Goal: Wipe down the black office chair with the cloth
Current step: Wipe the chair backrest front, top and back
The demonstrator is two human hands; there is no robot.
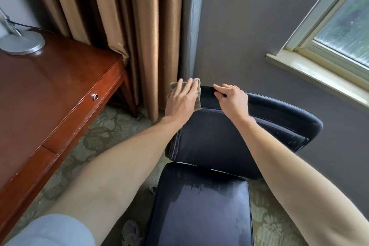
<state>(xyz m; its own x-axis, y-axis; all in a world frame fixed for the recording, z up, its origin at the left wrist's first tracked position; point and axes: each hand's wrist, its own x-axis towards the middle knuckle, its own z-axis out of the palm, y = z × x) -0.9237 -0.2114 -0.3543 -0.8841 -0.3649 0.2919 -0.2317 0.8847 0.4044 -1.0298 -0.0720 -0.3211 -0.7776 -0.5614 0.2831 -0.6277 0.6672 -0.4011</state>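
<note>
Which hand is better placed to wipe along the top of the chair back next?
Left. The left hand lies flat on the cloth at the top corner of the chair; the right hand holds no cloth and only grips the top edge.

Clearances around the chair: an open strip of carpet separates it from the desk at left; the curtain hangs near the backrest's left corner; the wall stands behind; the window sill projects at right, well apart.

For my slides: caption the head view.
Left hand presses cloth on chair back; right hand holds its top edge.
</note>
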